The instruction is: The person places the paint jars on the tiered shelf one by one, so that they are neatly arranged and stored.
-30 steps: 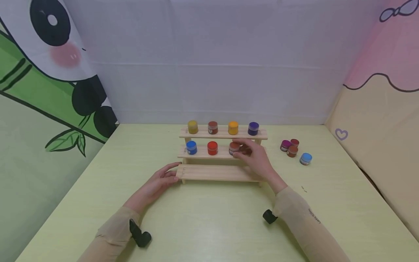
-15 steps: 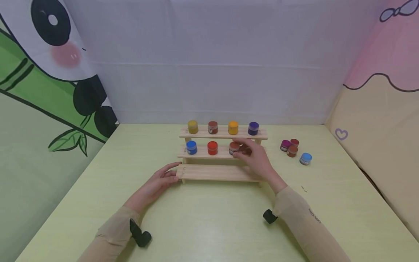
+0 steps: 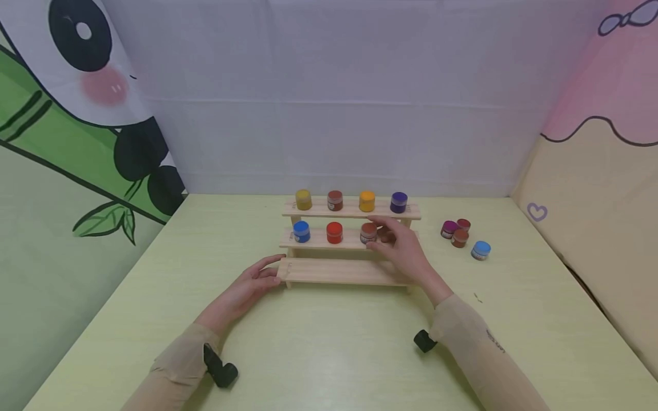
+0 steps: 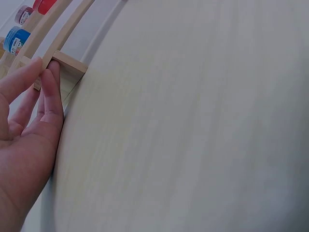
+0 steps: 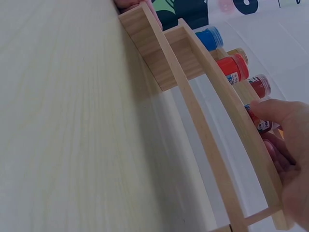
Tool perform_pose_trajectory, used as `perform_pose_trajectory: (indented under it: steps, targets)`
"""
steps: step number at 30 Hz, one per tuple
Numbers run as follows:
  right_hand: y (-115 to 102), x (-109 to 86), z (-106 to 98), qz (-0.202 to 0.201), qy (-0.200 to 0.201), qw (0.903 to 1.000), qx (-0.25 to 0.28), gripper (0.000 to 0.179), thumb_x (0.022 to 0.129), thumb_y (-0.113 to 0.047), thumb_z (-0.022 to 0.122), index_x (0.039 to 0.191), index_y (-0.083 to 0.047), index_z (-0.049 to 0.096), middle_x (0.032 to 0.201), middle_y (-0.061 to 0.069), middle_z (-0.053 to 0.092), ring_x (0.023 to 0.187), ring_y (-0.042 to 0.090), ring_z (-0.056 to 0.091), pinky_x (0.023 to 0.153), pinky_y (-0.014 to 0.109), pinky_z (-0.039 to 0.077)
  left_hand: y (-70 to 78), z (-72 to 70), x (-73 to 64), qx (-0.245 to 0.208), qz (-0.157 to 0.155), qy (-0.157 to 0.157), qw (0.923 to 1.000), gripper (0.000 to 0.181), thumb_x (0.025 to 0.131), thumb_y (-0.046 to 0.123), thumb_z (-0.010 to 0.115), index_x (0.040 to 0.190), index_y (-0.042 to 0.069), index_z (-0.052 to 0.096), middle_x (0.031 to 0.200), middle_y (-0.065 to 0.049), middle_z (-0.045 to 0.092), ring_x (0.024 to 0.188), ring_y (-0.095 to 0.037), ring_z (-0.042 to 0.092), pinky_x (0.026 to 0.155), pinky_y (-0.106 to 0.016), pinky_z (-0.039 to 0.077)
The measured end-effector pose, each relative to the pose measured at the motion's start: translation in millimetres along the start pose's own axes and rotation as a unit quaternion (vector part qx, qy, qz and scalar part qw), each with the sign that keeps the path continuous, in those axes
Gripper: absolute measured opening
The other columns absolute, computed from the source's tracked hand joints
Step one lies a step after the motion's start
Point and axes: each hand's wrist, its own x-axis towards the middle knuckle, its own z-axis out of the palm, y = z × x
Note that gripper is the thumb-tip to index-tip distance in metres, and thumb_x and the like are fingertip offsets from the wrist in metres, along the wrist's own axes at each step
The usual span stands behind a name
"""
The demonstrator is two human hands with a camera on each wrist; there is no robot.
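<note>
A three-step wooden rack (image 3: 344, 270) stands on the table. My left hand (image 3: 252, 286) pinches the left end of its lowest step between thumb and fingers, as the left wrist view also shows. On the middle step, my right hand (image 3: 403, 249) holds a brownish-red paint jar (image 3: 368, 232) by its right side; part of the jar is hidden by the fingers in the right wrist view. To its left on that step sit a red paint jar (image 3: 334, 232) and a blue paint jar (image 3: 301, 232). All of these jars are upright.
The top step bears an olive-yellow jar (image 3: 303, 200), a brown-red jar (image 3: 335, 200), an orange-yellow jar (image 3: 367, 201) and a dark purple jar (image 3: 398, 202). Right of the rack, a magenta jar (image 3: 449, 229), two reddish-brown jars (image 3: 460, 238) and a light blue jar (image 3: 480, 250) stand on the table.
</note>
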Motion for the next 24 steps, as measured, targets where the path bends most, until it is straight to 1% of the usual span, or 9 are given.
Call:
perform_pose_trajectory:
  steps: [6,10,17,20,24]
  targets:
    - [-1,-1.4,-4,0.009,-0.007,0.9999,-0.001,0.054,0.089,-0.021,0.074,0.139,-0.019,0.055,0.125,0.006,0.064,0.108,0.025,0.066,0.095,0.041,0.053,1.6,-0.7,-0.1,0.001,-0.002,-0.003,1.0000,0.066,0.097,0.022,0.061,0.155,0.021,0.029,0.144,-0.013,0.050,0.121,-0.011,0.056,0.099,-0.020,0.042]
    - [1,-3.7,-8,0.008,-0.007,0.9999,-0.007,0.052,0.089,-0.019,0.074,0.137,-0.018,0.056,0.129,0.005,0.063,0.111,0.025,0.065,0.097,0.042,0.052,1.9,-0.4,-0.2,0.002,-0.001,-0.003,1.0000,0.066,0.097,0.021,0.061,0.155,0.021,0.029,0.144,-0.013,0.050,0.121,-0.011,0.056,0.099,-0.020,0.042]
    - [6,-10.2,-20,-0.002,0.010,0.9997,-0.022,0.049,0.089,-0.016,0.074,0.135,-0.017,0.057,0.128,0.006,0.065,0.112,0.026,0.066,0.097,0.042,0.053,1.5,-1.1,0.2,0.005,0.004,-0.005,1.0000,0.067,0.097,0.022,0.061,0.155,0.020,0.028,0.140,-0.009,0.053,0.120,-0.010,0.056,0.099,-0.019,0.042]
    - [8,-13.2,-26,-0.005,0.017,0.9994,-0.031,0.047,0.090,-0.015,0.073,0.135,-0.016,0.058,0.127,0.007,0.066,0.111,0.026,0.067,0.096,0.043,0.053,1.0,-1.2,0.3,0.005,0.007,-0.006,0.9999,0.066,0.098,0.021,0.061,0.155,0.020,0.028,0.140,-0.009,0.054,0.120,-0.011,0.056,0.099,-0.020,0.042]
    - [10,-17.5,-34,-0.016,0.026,0.9987,-0.040,0.045,0.090,-0.014,0.072,0.134,-0.014,0.059,0.124,0.009,0.067,0.107,0.027,0.068,0.093,0.043,0.055,0.5,-0.6,0.4,0.005,0.001,-0.001,1.0000,0.066,0.097,0.020,0.061,0.155,0.020,0.029,0.142,-0.010,0.053,0.120,-0.010,0.056,0.099,-0.019,0.042]
